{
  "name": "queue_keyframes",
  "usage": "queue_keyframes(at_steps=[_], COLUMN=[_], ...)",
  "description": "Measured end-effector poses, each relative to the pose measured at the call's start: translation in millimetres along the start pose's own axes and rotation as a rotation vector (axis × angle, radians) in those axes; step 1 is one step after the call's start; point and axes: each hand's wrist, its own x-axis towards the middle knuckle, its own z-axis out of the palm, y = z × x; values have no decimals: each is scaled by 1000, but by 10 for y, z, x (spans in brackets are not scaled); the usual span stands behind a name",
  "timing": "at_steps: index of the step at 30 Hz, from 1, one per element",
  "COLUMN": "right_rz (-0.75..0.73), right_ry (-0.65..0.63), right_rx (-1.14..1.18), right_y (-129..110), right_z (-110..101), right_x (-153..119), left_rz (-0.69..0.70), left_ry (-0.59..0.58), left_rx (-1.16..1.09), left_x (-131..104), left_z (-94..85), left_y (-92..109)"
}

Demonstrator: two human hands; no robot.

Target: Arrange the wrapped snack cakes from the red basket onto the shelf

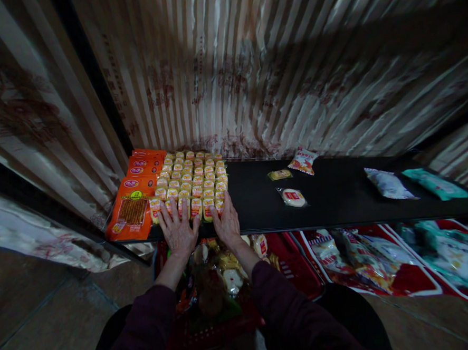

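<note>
Rows of small yellow wrapped cakes (197,180) stand close together on the black shelf (252,211). My left hand (179,228) lies with its fingers spread over the front row of these cakes. At the right front corner of the block, my right hand (227,220) is stretched out, its fingers against the side and front of the cakes. Neither hand is wrapped round anything. Directly left of the cakes lie overlapping orange snack packets (132,199), with a brown food showing in the front packet's window.
Farther right on the shelf are a small yellow packet (280,175), a red-and-white bag (303,161), a round white cake packet (293,197), a pale bag (390,183) and a teal bag (435,183). Red baskets (290,253) of packaged snacks stand below. A pleated curtain (232,80) hangs behind.
</note>
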Motion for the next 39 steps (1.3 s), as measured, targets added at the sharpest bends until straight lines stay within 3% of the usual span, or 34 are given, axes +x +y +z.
queue_keyframes(at_steps=[9,30,39], right_rz=[29,15,-17], right_ry=[-38,63,91], right_rx=[14,-147,-43], right_y=[-16,54,64], right_z=[8,-23,-97], right_x=[29,-102,-153], left_rz=[11,16,65], left_ry=[13,56,93], left_rx=[18,-57,-113], left_x=[10,-21,-54], left_z=[20,37,7], left_y=[-10,-45,-64])
